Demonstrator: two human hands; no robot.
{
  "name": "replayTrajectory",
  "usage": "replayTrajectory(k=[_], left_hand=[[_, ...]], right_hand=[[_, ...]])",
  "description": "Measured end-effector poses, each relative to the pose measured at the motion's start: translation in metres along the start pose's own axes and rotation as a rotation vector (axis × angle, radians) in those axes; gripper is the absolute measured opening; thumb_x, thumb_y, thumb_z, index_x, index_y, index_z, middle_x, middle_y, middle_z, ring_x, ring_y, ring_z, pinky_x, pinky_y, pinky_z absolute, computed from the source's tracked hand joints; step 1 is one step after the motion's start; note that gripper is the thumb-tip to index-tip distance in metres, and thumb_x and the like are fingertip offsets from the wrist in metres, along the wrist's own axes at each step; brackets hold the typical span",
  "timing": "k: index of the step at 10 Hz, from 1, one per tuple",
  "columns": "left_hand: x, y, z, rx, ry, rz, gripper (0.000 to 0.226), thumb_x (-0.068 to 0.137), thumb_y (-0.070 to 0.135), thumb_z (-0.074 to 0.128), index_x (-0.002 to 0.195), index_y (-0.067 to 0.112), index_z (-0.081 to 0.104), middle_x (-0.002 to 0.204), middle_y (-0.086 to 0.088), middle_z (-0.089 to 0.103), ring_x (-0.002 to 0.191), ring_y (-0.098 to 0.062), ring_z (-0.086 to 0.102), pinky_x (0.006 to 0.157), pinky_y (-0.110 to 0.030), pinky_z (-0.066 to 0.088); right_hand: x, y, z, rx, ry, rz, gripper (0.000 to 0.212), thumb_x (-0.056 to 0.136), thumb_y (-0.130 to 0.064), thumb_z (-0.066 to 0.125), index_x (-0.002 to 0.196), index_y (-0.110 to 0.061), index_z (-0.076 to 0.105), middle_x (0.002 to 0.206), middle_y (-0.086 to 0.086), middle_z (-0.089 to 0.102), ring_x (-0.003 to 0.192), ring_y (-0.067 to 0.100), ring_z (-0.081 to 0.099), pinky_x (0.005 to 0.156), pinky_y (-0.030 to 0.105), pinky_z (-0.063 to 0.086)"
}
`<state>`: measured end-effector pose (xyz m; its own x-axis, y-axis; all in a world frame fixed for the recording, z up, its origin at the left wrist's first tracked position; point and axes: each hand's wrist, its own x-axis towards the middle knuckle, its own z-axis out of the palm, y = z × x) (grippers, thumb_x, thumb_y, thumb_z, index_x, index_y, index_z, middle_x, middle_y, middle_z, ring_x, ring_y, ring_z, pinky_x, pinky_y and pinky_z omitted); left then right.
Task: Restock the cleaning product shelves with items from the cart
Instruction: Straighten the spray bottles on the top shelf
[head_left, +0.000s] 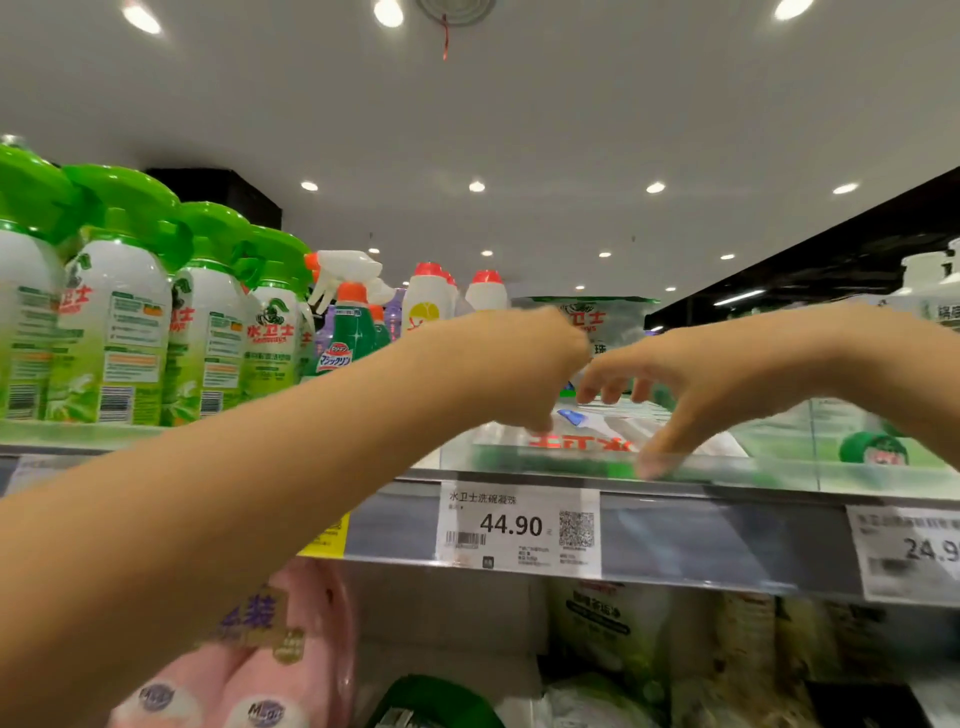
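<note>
Pod pouch (582, 441) is up on the top shelf (701, 540), lying flat just behind the clear front guard (779, 470), its red lettering upside down to me. It sits straight above the 44.90 price tag (517, 527).

I've got both arms up here. My left hand (540, 358) reaches in from the lower left, fingers curled downward, one fingertip down at the near left end of the pouch. There's motion blur, so I cannot tell whether it pinches the pouch or only touches it. My right hand (717, 374) comes in from the right, fingers spread and loosely bent, hanging over the pouch. Its thumb (653, 462) is down at the front guard. The two hands are nearly touching at the knuckles.

Behind the hands a second pouch (610, 317) of the same brand stands upright. To the left on this shelf there's a row of white spray bottles with green caps (119, 322), then a green trigger bottle (353, 332) with an orange collar, then white bottles with red caps (428, 296).

To the right, behind the guard, there's a round green lid (872, 449), with another price tag (909, 556) below it on the strip. A yellow tag (327, 538) peeks out under my left forearm. On the shelf below I see pink bottles (291, 649) at the left and pale green bags (608, 629) further right.
</note>
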<state>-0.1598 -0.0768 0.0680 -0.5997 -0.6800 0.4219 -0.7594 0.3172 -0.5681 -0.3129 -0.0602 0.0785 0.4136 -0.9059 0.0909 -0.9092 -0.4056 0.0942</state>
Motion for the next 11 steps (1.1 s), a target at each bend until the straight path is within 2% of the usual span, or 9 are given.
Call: replayTrajectory(k=[1,3,5,6,7,8,9,10,11], left_hand=[[0.010,0.004,0.005,-0.189,-0.308,-0.022,0.051,0.096,0.041,0.054,0.136,0.011,0.048,0.126,-0.006,0.058,0.112,-0.024,0.056,0.095,-0.031,0.046],[0.019,0.016,0.022,-0.358,-0.394,-0.107,0.080,0.093,0.063,0.039,0.149,0.009,0.022,0.142,-0.010,0.044,0.117,-0.026,0.047,0.097,-0.032,0.038],[0.021,0.020,0.029,-0.340,-0.495,-0.200,0.076,0.096,0.060,0.028,0.148,0.004,0.022,0.121,-0.015,0.052,0.102,-0.030,0.049,0.090,-0.036,0.039],[0.025,0.018,0.033,-0.394,-0.618,-0.168,0.064,0.096,0.064,0.012,0.117,0.010,0.039,0.111,-0.010,0.046,0.084,-0.023,0.047,0.078,-0.033,0.040],[0.027,0.017,0.037,-0.442,-0.643,-0.125,0.056,0.097,0.062,0.007,0.110,0.017,0.037,0.111,-0.007,0.040,0.084,-0.019,0.042,0.080,-0.030,0.037],[0.021,0.013,0.027,-0.424,-0.669,-0.108,0.058,0.101,0.054,0.017,0.119,0.009,0.048,0.108,-0.010,0.049,0.094,-0.025,0.044,0.091,-0.033,0.036],[0.018,0.006,0.012,-0.353,-0.735,-0.018,0.070,0.092,0.065,0.030,0.106,0.003,0.058,0.103,-0.020,0.061,0.096,-0.035,0.058,0.092,-0.034,0.043],[0.023,0.008,-0.010,-0.322,-0.690,-0.027,0.052,0.093,0.056,0.041,0.095,0.007,0.061,0.092,-0.015,0.063,0.095,-0.030,0.065,0.084,-0.032,0.054],[0.020,0.015,-0.016,-0.311,-0.536,0.087,0.034,0.097,0.041,0.047,0.081,0.013,0.058,0.076,0.002,0.059,0.071,-0.016,0.064,0.071,-0.025,0.056]], right_hand=[[0.003,0.002,0.004,0.047,0.009,-0.007,0.070,0.080,-0.029,0.076,0.138,-0.037,0.038,0.137,-0.010,0.044,0.117,0.011,0.050,0.093,0.023,0.044],[0.015,0.009,0.023,-0.167,0.093,0.055,0.052,0.095,-0.036,0.056,0.140,-0.022,0.035,0.136,0.004,0.049,0.116,0.022,0.052,0.100,0.036,0.044],[0.029,0.006,0.035,-0.170,-0.029,0.197,0.047,0.101,-0.020,0.039,0.142,-0.004,0.021,0.123,0.017,0.052,0.097,0.024,0.053,0.085,0.033,0.042],[0.029,0.002,0.035,-0.179,-0.085,0.225,0.041,0.099,-0.008,0.035,0.139,-0.007,0.032,0.123,0.013,0.055,0.107,0.028,0.053,0.082,0.032,0.038],[0.024,0.001,0.034,-0.204,-0.099,0.207,0.025,0.098,-0.006,0.034,0.117,-0.010,0.049,0.105,0.005,0.055,0.098,0.022,0.051,0.067,0.024,0.037],[0.019,0.000,0.029,-0.165,-0.114,0.199,0.028,0.101,-0.014,0.035,0.124,-0.011,0.051,0.114,0.005,0.056,0.104,0.021,0.051,0.077,0.026,0.040],[0.010,0.003,0.015,0.046,-0.262,0.209,0.043,0.101,-0.047,0.035,0.134,-0.023,0.049,0.139,0.004,0.049,0.126,0.024,0.048,0.104,0.039,0.042],[0.007,0.001,0.006,-0.001,-0.259,0.153,0.041,0.097,-0.045,0.050,0.132,-0.023,0.053,0.131,0.005,0.058,0.116,0.026,0.059,0.090,0.033,0.049],[0.006,-0.003,0.008,-0.128,-0.132,0.049,0.035,0.100,-0.034,0.049,0.128,-0.015,0.057,0.117,0.009,0.063,0.098,0.022,0.060,0.085,0.034,0.049]])
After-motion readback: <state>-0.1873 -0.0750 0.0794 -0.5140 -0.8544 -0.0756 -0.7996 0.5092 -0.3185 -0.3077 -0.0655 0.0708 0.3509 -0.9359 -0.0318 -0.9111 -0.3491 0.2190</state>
